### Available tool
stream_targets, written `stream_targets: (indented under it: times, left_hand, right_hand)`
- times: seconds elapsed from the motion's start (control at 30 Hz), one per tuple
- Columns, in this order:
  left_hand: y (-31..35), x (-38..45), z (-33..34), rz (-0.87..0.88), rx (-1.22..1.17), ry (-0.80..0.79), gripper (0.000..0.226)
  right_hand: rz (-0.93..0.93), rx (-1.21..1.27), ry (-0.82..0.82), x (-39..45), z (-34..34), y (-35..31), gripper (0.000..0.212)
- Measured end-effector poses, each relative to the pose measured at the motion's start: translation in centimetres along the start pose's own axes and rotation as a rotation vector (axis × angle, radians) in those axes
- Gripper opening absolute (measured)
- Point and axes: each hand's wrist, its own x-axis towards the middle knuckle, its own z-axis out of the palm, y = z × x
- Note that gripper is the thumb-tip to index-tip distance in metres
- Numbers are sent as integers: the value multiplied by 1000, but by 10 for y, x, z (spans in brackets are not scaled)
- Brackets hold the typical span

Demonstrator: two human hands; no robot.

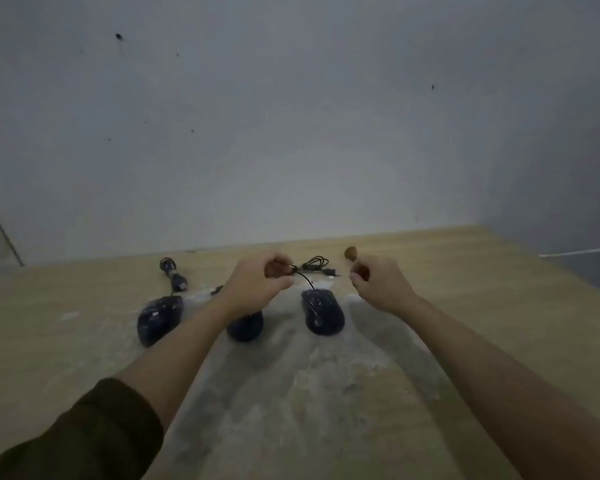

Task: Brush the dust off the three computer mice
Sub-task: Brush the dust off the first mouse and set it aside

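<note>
Lying below both raised hands [257, 282] [378, 285], 3 mice [323, 311] sit.

I see three mice in a row on the table [482, 306]: the left mouse [158, 318], the middle mouse [245, 327] partly under my left hand [257, 284], and the right mouse [323, 311]. Behind the right mouse lies its coiled cable [316, 263], which the left hand pinches. My right hand [378, 284] is right of the row, holding what may be a brush handle [350, 252].
</note>
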Motion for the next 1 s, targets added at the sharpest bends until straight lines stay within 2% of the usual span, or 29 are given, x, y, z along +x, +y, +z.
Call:
stream_targets:
  times: [0.2,0.3,0.43,0.5,0.6,0.77,1.0]
  left_hand:
    - [-8,6,30,-74,-75,7,19]
    - [-11,4,40,-77,-74,-4,21]
    - [-12,5,46,-82,-103,14,22]
    - [-11,5,48,-85,-106,15,23]
    - [-10,3,52,-89,-88,26,24]
    - [-12,-9,63,-166,-155,142,32]
    - [-5,-28,89,-288,-263,296,56]
  right_hand:
    - [163,-2,-14,22,24,36,17]
    - [196,-57,35,30,35,46,17]
    - [251,-133,58,41,47,51,27]
    - [269,-146,65,46,48,52,22]
    - [303,-59,118,47,47,50,21]
    - [412,300,319,21,50,36,17]
    - [370,418,324,-24,49,15,17]
